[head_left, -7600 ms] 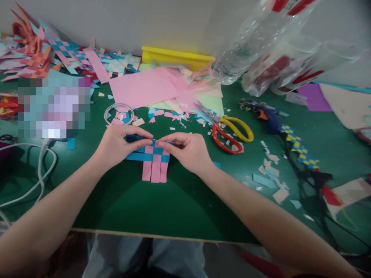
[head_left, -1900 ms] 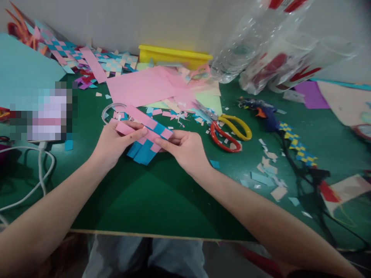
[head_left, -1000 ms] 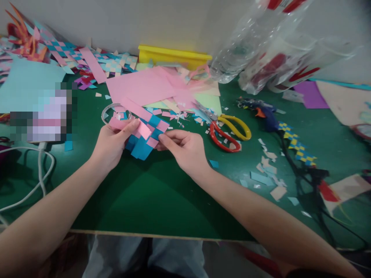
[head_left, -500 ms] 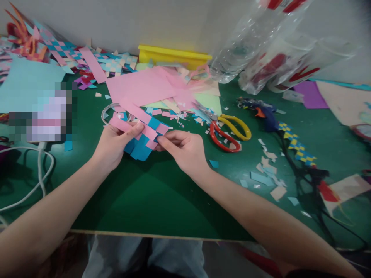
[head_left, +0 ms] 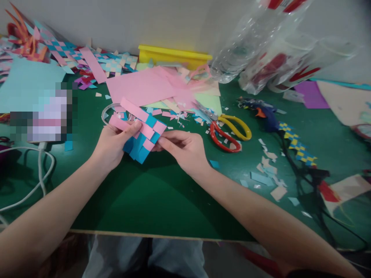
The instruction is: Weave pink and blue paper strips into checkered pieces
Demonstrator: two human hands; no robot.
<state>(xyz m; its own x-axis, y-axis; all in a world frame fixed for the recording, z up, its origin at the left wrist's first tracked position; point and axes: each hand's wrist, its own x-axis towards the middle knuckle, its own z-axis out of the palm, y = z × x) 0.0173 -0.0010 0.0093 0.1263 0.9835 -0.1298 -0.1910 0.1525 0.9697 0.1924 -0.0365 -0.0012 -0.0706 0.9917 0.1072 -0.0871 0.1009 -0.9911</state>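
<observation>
Pink and blue paper strips, woven over and under one another, form a small paper weave (head_left: 149, 133) held above the table. My left hand (head_left: 116, 143) is closed on its left side, the thumb pressing on a pink strip. At the right edge, my right hand (head_left: 181, 146) pinches the weave between thumb and curled fingers; its fingertips are partly hidden behind the paper. Loose pink strip ends stick out to the upper left, and blue ends hang toward the lower left. A clear tape roll (head_left: 106, 114) lies just behind my left hand.
Scissors (head_left: 228, 131) with red and yellow handles lie right of my hands. Pink paper sheets (head_left: 139, 87) and scraps spread behind. A glue gun (head_left: 266, 116) with its cable, plastic cups (head_left: 304, 58) and a bottle stand right. A phone-like device (head_left: 48, 116) with a white cable is left.
The weave has tilted slightly, and its pink and blue strips lie closer together at the right edge. My right hand has shifted a little; both hands keep their hold.
</observation>
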